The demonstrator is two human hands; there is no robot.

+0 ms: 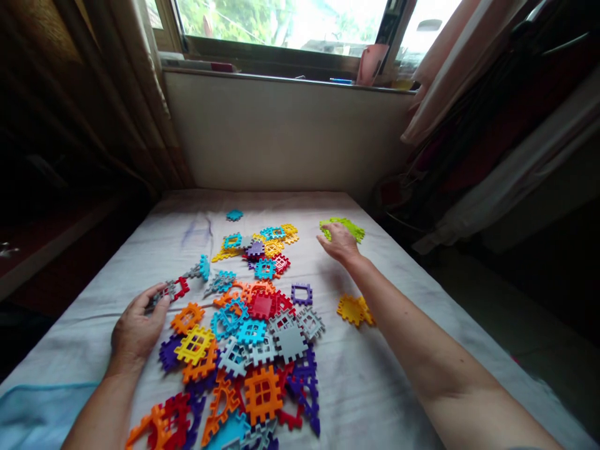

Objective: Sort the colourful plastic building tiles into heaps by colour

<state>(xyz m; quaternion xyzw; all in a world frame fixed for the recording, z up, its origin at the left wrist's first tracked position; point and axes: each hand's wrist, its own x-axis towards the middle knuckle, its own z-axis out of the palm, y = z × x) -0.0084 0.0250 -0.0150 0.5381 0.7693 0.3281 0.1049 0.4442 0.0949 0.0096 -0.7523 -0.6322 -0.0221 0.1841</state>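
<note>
My left hand (pixel 139 328) is at the left edge of a heap of plastic interlocking building tiles. Its thumb and fingers close on a grey tile (pixel 164 292), with a red tile (pixel 181 287) just beyond. Over a pile of lime-green tiles (pixel 352 229) at the far right, my right hand (pixel 341 242) rests with thumb and fingers apart. Part of the green pile is hidden under that hand. Yellow tiles (pixel 351 310) lie beside my right forearm, which partly covers them. The main heap mixes orange tiles (pixel 263 394), purple, blue, red and grey ones.
The tiles lie on a pale sheet (pixel 328 375) spread over a flat surface. A lone blue tile (pixel 234 215) sits near the far edge. Beyond are a low wall (pixel 290 134) and a window sill with a pink cup (pixel 372 65). Curtains (pixel 140 94) hang at the left.
</note>
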